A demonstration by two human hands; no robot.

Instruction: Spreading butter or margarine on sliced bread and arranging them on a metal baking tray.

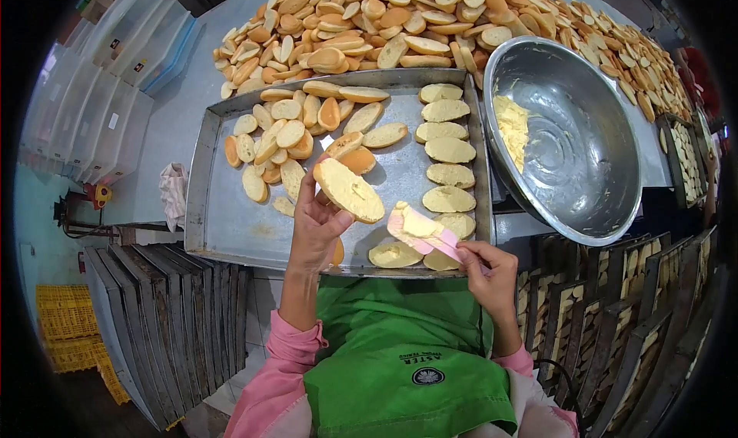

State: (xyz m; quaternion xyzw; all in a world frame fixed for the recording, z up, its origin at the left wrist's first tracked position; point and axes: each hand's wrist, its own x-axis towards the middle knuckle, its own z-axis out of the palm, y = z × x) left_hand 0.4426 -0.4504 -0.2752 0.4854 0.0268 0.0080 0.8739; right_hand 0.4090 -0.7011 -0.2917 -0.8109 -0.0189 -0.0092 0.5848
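Between the fingers and thumb of my left hand [321, 221] is an oval bread slice [349, 190], its cut face coated with pale yellow cream. My right hand [490, 273] grips a pink spatula [424, 233] with a lump of the same cream on its blade, just right of the slice and apart from it. Both hands are over the near side of a metal baking tray [392, 167]. Coated slices [450, 149] stand in a column along the tray's right wall, with one more coated slice [395, 255] beside its near end. Plain bread slices [285, 132] lie heaped at the tray's left.
Right of the tray, a tilted steel bowl [576, 144] holds yellow cream [511, 129]. A large bread pile [369, 22] covers the table's far side. Plastic boxes [109, 103] are stacked left. Upright trays [167, 311] stand below left; filled trays [622, 322] stand below right.
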